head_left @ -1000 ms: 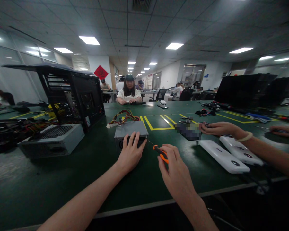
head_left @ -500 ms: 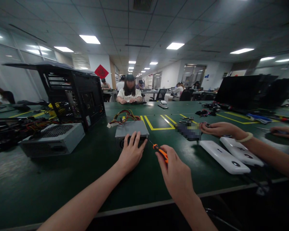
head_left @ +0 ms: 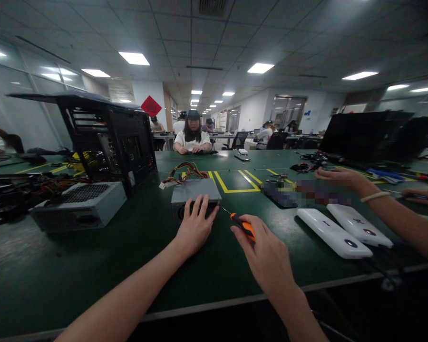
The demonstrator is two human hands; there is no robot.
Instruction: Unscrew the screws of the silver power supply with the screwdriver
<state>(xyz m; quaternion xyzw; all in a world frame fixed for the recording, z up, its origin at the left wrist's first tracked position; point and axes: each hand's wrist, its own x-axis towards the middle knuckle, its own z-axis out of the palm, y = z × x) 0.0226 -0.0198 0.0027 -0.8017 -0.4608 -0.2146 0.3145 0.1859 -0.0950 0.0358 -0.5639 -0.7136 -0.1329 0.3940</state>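
Note:
A grey power supply [head_left: 196, 187] lies on the green table, a bundle of coloured cables [head_left: 183, 172] coming out behind it. My left hand [head_left: 196, 225] holds its front, with fingers spread over the upper edge and the thumb by the right corner. In my right hand [head_left: 262, 242] is an orange and black screwdriver [head_left: 248, 229], its handle wrapped by the fingers. The thin shaft points at the supply's right front corner; I cannot tell whether the tip touches.
On the left stand an open black computer case [head_left: 117, 137] and a second power supply [head_left: 83, 209]. Two white devices [head_left: 333, 232] lie at right, beside a co-worker's hand [head_left: 338, 176]. Farther back are black monitors [head_left: 364, 137]. Another person [head_left: 192, 137] sits opposite.
My right hand and the screwdriver have shifted slightly right. The co-worker's hand at right has moved away to the right and up. My left hand and the power supply have stayed put.

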